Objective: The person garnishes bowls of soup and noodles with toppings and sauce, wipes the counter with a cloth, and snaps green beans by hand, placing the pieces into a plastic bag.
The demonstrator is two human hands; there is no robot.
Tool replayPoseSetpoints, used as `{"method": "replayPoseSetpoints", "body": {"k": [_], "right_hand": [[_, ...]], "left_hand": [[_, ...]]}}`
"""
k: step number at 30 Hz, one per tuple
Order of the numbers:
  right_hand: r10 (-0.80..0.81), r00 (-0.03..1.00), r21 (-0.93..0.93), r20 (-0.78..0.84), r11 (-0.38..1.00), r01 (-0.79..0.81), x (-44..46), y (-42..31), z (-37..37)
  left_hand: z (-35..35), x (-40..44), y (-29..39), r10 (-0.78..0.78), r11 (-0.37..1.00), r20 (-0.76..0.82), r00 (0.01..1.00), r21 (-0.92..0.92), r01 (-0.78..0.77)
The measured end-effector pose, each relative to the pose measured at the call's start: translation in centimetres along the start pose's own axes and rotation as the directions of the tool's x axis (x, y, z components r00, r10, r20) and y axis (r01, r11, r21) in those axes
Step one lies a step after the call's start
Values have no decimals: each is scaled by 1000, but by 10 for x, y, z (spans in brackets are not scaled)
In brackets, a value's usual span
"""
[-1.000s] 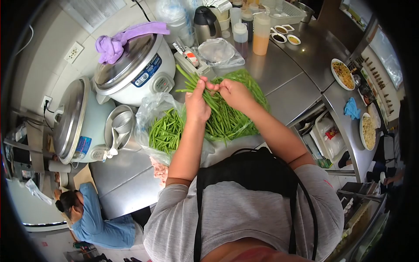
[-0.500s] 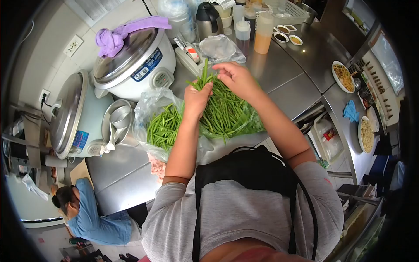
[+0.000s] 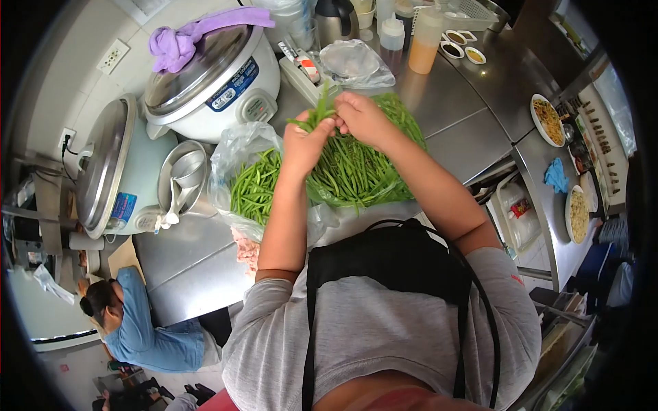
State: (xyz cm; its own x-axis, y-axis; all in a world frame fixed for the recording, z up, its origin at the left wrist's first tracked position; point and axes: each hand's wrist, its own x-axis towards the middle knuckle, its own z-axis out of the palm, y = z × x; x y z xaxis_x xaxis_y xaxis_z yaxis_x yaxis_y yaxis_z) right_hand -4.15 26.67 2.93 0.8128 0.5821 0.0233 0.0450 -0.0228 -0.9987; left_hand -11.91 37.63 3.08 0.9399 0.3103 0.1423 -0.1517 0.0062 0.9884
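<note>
A small bunch of green beans (image 3: 319, 113) sticks up out of my left hand (image 3: 305, 144), whose fingers are wrapped round it. My right hand (image 3: 360, 120) meets it at the beans, thumb and fingers pinched together at the near end of the bunch; whether a bean lies in that pinch is hard to see. Below both hands lies a large heap of long green beans (image 3: 356, 171) on an opened green plastic bag (image 3: 397, 195). To the left, a clear plastic bag (image 3: 236, 140) holds shorter bean pieces (image 3: 257, 185), partly hidden behind my left forearm.
Two rice cookers (image 3: 205, 75) stand at the left, beside a metal pot (image 3: 185, 171) with ladles. Sauce bottles (image 3: 425, 44) and small sauce dishes (image 3: 452, 49) are at the back. Bowls of food (image 3: 548, 120) line the right counter. A person in blue (image 3: 147, 329) sits at lower left.
My right hand has come down and left, from held apart with fingers loosely curled to pinching at the bean bunch. My left hand still grips the beans.
</note>
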Motion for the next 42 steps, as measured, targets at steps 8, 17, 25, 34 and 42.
{"method": "replayPoseSetpoints", "body": {"k": [8,17,25,34,42], "right_hand": [[234,946,-959,225,224,172,-39,1,5],[-103,975,-965,196,158,210,-42,-10,-15],[-372,924,-574,-84,776,260,-31,-14,-22],[-333,908,-378,-255,898,224,-23,9,-38],[-222,948,-519,228,796,312,-43,8,-41]], "left_hand": [[-30,1,-9,-106,972,-145,984,-222,72],[-6,4,-31,-8,923,177,984,381,-61],[12,4,-12,-168,962,192,967,-181,204],[7,1,-5,-155,908,63,986,-384,167],[-3,9,-1,-122,872,-11,992,-478,102]]}}
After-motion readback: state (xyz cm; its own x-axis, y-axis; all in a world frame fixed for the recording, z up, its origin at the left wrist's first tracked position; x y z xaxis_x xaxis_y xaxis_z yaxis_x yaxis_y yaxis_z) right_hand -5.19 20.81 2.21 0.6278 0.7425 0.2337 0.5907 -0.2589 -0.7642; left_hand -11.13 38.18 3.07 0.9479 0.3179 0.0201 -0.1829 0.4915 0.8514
